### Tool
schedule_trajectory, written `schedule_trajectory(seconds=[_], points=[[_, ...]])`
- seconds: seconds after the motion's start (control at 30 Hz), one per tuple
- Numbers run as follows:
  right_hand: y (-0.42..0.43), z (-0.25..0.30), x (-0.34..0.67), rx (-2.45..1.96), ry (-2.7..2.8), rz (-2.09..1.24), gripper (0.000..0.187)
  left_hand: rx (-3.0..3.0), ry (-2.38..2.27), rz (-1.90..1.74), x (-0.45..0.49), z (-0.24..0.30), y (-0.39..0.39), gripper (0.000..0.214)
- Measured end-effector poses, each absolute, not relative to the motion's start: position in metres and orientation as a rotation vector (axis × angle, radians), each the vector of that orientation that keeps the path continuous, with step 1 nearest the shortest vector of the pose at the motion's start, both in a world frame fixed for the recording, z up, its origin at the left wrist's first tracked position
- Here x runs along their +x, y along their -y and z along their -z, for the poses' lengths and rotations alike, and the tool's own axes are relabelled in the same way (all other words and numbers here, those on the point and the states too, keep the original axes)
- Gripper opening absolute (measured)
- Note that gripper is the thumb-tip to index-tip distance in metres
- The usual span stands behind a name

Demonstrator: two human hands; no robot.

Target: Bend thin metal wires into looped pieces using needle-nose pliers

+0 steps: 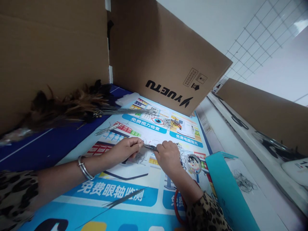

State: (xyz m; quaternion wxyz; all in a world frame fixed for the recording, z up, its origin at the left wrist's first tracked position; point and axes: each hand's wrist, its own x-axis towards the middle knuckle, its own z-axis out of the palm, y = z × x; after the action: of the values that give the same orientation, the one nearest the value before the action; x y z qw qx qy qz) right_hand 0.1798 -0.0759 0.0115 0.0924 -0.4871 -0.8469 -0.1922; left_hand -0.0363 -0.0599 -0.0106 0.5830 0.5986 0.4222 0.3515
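My left hand is closed in a pinch on a thin wire piece at its fingertips. My right hand is closed around small pliers, whose jaws point left toward the left fingertips. Both hands rest on a printed poster covering the table. Thin wire loops lie under and between the hands. A silver bangle sits on my left wrist and a red cord on my right wrist.
A bundle of brown feathers on metal wires lies at the back left. Loose wires lie near the front. Cardboard walls stand behind. A teal box lid with wire pieces sits at the right.
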Motion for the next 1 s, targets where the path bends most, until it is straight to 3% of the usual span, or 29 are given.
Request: schedule_trajectory(seconds=[1.0], points=[[0.079, -0.021, 0.177, -1.479, 2.548, 0.545, 0.016, 1.279, -0.869, -0.805, -0.036, 0.013, 0.062, 0.039]])
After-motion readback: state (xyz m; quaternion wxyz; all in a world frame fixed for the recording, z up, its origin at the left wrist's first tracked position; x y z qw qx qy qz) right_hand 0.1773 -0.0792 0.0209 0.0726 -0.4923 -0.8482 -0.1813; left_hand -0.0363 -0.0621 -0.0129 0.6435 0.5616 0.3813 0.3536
